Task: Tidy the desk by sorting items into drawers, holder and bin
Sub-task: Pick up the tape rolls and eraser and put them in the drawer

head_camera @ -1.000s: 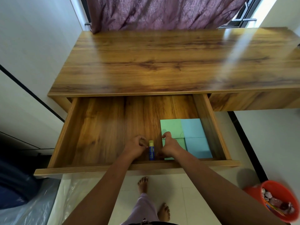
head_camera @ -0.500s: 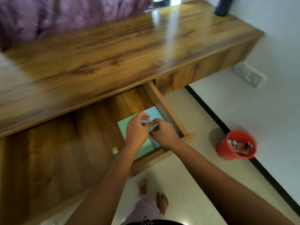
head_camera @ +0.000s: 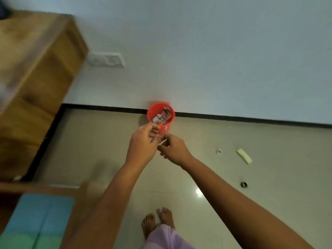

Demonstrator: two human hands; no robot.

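Observation:
A red bin (head_camera: 166, 129) stands on the floor against the wall, with crumpled paper and coloured scraps inside. My left hand (head_camera: 142, 142) and my right hand (head_camera: 173, 150) are held out together just in front of it, a little below its rim. Both have curled fingers, and their fingertips meet between the hands. Nothing shows between the fingers; anything there is too small to make out. The open drawer (head_camera: 79, 193) shows at the lower left, blurred, with blue and green paper pads (head_camera: 39, 218) in it. The wooden desk (head_camera: 32, 72) fills the upper left.
A pale flat strip (head_camera: 244, 156), a small light ring (head_camera: 218, 151) and a small dark ring (head_camera: 243, 184) lie on the tiled floor to the right. A wall socket (head_camera: 106, 59) sits beside the desk. My bare feet (head_camera: 158, 220) stand below the hands.
The view has swung right from the drawer to the floor and wall. Both hands have left the drawer, still fingertip to fingertip, and now hover in front of the red bin.

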